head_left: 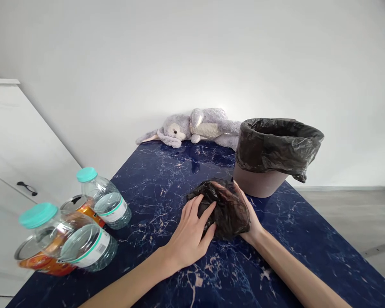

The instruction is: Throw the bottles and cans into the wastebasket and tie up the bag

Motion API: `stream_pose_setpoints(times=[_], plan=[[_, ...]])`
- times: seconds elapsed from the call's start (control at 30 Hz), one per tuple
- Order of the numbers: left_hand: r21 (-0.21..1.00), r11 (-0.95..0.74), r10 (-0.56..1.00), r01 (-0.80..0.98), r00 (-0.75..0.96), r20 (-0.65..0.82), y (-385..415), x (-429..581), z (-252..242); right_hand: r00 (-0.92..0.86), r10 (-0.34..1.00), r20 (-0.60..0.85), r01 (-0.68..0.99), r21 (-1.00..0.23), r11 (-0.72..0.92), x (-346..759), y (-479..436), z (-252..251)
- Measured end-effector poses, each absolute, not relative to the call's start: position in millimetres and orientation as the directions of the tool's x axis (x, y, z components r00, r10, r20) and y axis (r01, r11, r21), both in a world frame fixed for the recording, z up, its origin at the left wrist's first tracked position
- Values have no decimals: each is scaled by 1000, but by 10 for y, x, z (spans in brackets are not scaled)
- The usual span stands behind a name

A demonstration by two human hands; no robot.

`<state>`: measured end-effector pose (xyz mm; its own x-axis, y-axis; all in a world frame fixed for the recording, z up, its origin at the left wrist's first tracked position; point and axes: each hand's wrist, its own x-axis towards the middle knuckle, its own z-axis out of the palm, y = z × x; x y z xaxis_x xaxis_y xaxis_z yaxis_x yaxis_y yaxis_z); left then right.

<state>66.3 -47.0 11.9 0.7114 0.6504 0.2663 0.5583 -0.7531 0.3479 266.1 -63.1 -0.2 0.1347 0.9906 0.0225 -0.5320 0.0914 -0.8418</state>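
Observation:
A crumpled black plastic bag (226,205) lies on the dark blue marbled table (167,179), just in front of a brown bin (259,182) lined with a black bag (277,145). My left hand (189,233) rests on the bag's left side, fingers stretched over it. Most of my right hand (248,218) is hidden beneath and behind the bag, cupping its right side; only the wrist, the hand's edge and a fingertip show through the thin plastic.
Two clear water bottles with teal caps (105,199) (73,239) and two orange cans (83,207) (40,256) stand at the table's left edge. A grey plush rabbit (192,128) lies along the far edge against the wall. A white cabinet (16,149) stands at left.

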Motion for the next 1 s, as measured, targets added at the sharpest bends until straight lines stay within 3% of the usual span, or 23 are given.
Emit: stream_pose_setpoints(times=[0.07,0.17,0.23,0.3,0.4,0.47,0.57,0.7,1.0], plan=[[313,-764,641,565,719,267,-447,663,81,155,985,72,-447,-884,135,2693,-647,147],[278,-778,626,563,731,271,-437,663,58,263,891,370,-15,-922,388,2745,-738,324],[273,-778,627,566,727,279,-447,664,64,209,771,602,329,-785,524,2744,-826,405],[276,-770,637,575,715,289,-459,664,73,18,652,758,537,-557,633,2698,-902,452],[283,-767,640,575,711,290,-458,650,73,-285,557,780,624,-290,725,2585,-940,439],[295,-766,642,571,710,290,-441,630,63,-347,580,737,677,-231,699,2540,-907,371],[325,-753,657,572,683,318,-407,585,45,-242,680,692,790,-266,552,2573,-810,220],[351,-728,685,589,633,361,-374,525,32,-32,766,642,836,-403,372,2717,-694,69],[227,-701,701,676,597,390,-260,449,30,447,722,528,681,-724,108,2900,-630,99]])
